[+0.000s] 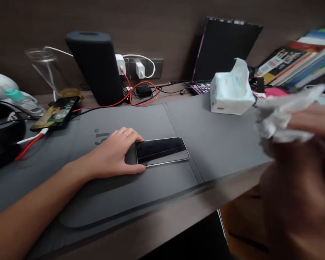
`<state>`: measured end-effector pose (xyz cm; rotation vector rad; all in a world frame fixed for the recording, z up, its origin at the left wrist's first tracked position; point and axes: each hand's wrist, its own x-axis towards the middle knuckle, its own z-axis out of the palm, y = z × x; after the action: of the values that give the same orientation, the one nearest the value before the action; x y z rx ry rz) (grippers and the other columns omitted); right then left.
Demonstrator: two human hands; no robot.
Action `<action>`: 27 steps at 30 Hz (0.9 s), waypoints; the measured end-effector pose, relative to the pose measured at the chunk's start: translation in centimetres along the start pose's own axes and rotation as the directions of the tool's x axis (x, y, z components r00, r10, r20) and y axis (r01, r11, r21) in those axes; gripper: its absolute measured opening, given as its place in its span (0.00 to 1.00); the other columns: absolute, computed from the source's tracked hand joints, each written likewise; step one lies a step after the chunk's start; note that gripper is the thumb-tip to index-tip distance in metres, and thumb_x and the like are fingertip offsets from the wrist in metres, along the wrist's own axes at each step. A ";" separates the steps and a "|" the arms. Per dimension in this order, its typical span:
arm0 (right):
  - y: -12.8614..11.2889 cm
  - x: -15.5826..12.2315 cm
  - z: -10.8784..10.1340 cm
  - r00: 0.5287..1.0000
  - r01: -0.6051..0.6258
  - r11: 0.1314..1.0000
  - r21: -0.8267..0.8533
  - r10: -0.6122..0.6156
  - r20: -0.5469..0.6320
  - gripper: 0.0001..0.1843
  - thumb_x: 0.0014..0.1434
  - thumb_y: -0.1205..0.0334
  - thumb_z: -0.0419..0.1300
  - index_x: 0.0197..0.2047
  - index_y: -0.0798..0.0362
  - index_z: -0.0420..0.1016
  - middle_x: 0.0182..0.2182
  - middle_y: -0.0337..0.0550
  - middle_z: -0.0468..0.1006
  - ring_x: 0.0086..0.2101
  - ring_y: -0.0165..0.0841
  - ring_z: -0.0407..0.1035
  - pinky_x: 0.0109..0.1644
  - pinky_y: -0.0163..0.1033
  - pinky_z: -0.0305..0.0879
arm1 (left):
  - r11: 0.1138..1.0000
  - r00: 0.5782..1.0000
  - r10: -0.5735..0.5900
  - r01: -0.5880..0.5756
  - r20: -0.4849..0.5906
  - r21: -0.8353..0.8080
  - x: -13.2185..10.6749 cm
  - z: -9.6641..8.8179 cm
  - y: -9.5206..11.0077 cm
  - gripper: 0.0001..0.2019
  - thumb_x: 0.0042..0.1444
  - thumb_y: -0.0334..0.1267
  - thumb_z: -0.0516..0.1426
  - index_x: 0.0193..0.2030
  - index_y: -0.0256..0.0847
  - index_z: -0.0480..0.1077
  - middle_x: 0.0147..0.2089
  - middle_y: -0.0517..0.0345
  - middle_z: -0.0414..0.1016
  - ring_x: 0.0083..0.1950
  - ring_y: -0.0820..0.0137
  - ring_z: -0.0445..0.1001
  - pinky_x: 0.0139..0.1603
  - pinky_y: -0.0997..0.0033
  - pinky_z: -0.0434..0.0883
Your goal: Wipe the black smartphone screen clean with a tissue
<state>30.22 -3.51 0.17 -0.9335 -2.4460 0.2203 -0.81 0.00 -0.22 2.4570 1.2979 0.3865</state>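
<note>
Brown wall (173,32) and desk (206,204), with gray mat (219,141)

Mat: spread over the desk, crossed by a seam.
Books (295,65): slanted row, upper right.
Left arm (56,193): reaching in from the lower left, forearm slanting toward the mat's middle.
Right hand (295,184): blurred, raised in the right foreground, well apart from the left; fingers bent, closed on a crumpled tissue (276,121).
Left hand (111,155): palm down, fingers curved, thumb spread from them; clamped across the left end of a phone (162,153), thumb at the near edge, forefinger at the far edge.
Tissue box (230,95): on the mat's far side, one sheet standing up.
Phone: flat on the mat, dark screen upward.
Crumpled tissue: held clear of the mat.
Ring (125,134): on a left-hand finger.
</note>
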 end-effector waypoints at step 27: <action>-3.1 4.1 3.8 0.994 -0.089 0.994 -0.070 0.093 0.060 0.19 0.65 0.73 0.50 0.55 0.59 0.75 0.56 0.56 0.76 0.57 0.44 0.70 0.58 0.52 0.72 | 0.993 1.000 -0.002 0.001 -0.009 -0.120 0.3 -0.1 -0.4 0.29 0.49 0.61 0.65 0.52 0.46 0.68 0.52 0.54 0.70 0.54 0.57 0.66 0.55 0.55 0.66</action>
<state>23.89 -3.07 -0.45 -1.0838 -2.4846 0.2036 -0.95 0.43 -0.27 2.3565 1.2426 0.4618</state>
